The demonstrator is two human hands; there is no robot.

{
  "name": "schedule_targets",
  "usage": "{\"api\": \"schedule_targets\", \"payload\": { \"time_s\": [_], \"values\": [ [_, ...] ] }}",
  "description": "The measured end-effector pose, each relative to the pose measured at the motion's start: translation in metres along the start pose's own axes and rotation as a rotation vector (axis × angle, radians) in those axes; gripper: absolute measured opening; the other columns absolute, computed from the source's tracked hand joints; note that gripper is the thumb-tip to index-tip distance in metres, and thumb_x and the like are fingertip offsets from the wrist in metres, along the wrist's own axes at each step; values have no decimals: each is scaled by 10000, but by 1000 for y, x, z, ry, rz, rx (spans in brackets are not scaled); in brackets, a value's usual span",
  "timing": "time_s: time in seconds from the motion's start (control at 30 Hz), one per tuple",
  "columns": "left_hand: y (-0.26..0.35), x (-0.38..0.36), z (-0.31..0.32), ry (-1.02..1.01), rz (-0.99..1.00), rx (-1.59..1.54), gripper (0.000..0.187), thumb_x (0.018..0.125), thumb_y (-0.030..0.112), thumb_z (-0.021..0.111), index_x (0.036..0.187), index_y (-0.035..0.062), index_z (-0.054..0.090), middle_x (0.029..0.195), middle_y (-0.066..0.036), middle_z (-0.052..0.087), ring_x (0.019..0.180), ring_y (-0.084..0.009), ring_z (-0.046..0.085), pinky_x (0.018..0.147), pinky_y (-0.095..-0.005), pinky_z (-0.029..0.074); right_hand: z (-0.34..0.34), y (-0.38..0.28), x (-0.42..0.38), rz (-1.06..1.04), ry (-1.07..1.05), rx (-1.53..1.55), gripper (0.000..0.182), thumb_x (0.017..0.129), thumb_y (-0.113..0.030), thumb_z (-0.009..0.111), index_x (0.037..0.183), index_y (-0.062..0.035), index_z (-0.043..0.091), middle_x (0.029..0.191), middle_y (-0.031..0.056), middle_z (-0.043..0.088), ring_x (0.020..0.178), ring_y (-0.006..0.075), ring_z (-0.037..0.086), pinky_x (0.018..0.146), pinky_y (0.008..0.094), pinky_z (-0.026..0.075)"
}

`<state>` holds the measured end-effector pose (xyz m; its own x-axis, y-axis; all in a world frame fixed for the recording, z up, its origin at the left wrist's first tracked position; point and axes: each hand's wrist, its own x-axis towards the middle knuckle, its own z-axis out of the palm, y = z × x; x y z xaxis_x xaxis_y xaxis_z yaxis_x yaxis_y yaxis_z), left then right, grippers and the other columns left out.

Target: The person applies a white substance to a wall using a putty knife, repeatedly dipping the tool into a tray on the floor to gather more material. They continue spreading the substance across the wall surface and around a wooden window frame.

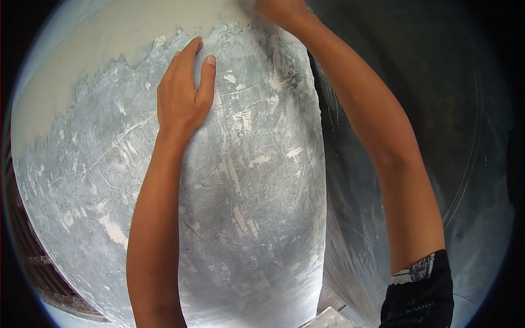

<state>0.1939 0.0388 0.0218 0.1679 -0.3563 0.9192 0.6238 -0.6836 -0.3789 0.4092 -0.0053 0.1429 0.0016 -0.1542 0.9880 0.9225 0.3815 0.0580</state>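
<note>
A large curved surface (251, 186), mottled grey with white patches, fills the middle and left. Smooth beige coating (109, 33) covers its upper part and ends in a jagged edge. My left hand (186, 90) rests on the grey area just below that edge, fingers extended and thumb apart, holding nothing. At the top edge of the view is my right hand (280, 12), near the beige coating. Its fingers are bent and partly cut off by the frame, so what they hold, if anything, is hidden.
A dark, smooth curved surface (465, 126) with scratches stands on the right, beyond the grey surface's edge. Brown slatted material (46, 273) shows at the lower left. A pale flat piece (331, 318) lies at the bottom, between the two surfaces.
</note>
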Motion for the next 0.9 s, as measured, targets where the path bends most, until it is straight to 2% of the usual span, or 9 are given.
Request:
{"api": "schedule_targets", "payload": {
  "time_s": [0.17, 0.23, 0.47, 0.57, 0.63, 0.7, 0.73, 0.83, 0.9],
  "values": [
    [-1, -1, 0, 11, 9, 24, 500, 1005, 389, 505, 1317, 9, 596, 1274, -230, 644, 1232, -426, 584, 1040, -460, 460, -1, 9, -24, -136, -199, -197, 294, 969, -201, 537, 1033, 16, 725, 1017, 251, 701, 991, 402, 687, 846, 473, 532],
    [0, 1, -1, -10, -17, -14, 504, 1005, 393, 504, 1321, 11, 595, 1279, -228, 642, 1236, -429, 581, 1045, -467, 455, 2, 2, -69, -210, -65, -212, 168, 766, 43, 597, 892, 39, 708, 834, 244, 670, 840, 412, 685, 756, 478, 538],
    [0, 0, 1, -5, -4, -3, 487, 1008, 379, 501, 1323, 21, 596, 1282, -216, 645, 1220, -407, 596, 1042, -465, 455, -10, 15, -29, -223, 88, -85, 121, 838, -23, 616, 896, 16, 715, 850, 218, 697, 840, 402, 702, 722, 465, 553],
    [-1, 2, 0, 7, 21, 30, 479, 1010, 374, 500, 1319, 22, 598, 1275, -213, 648, 1215, -405, 599, 1041, -458, 456, -10, 10, -15, 167, -140, -24, 270, 970, -200, 550, 1013, 0, 726, 1015, 237, 700, 950, 392, 695, 819, 478, 537],
    [0, 0, -2, -39, -4, 60, 486, 1038, 363, 422, 1363, 29, 559, 1315, -188, 639, 1251, -361, 588, 1074, -422, 427, 12, 23, -36, -289, -43, -95, 130, 856, -37, 603, 916, -24, 718, 851, 220, 695, 840, 404, 696, 727, 479, 552],
    [0, 1, -1, -22, -1, 21, 478, 1024, 364, 462, 1337, 23, 579, 1290, -200, 646, 1226, -378, 599, 1053, -429, 447, 4, -4, -88, -330, -88, -162, 151, 830, -24, 599, 918, -46, 720, 956, 215, 686, 882, 398, 689, 766, 480, 556],
    [0, 1, -1, 0, 2, -17, 471, 1010, 365, 501, 1312, 16, 599, 1264, -212, 652, 1200, -396, 609, 1032, -436, 466, -6, -21, -112, -331, -144, -242, 184, 942, -152, 579, 1022, -153, 744, 915, 208, 673, 878, 383, 698, 754, 476, 566],
    [-1, 0, 0, 18, 43, 22, 472, 1010, 359, 503, 1313, 10, 596, 1262, -210, 655, 1176, -389, 623, 1022, -433, 472, -22, -35, -115, -314, -101, -123, 184, 927, -91, 581, 1003, -143, 741, 914, 201, 679, 880, 388, 696, 753, 467, 565],
    [0, 1, 0, 10, 29, 25, 471, 1009, 358, 504, 1313, 9, 596, 1261, -210, 655, 1176, -389, 623, 1022, -434, 472, -15, -18, -74, -207, 20, -48, 110, 790, 15, 611, 860, 9, 696, 848, 203, 676, 851, 380, 693, 741, 468, 551]
  ]
}}
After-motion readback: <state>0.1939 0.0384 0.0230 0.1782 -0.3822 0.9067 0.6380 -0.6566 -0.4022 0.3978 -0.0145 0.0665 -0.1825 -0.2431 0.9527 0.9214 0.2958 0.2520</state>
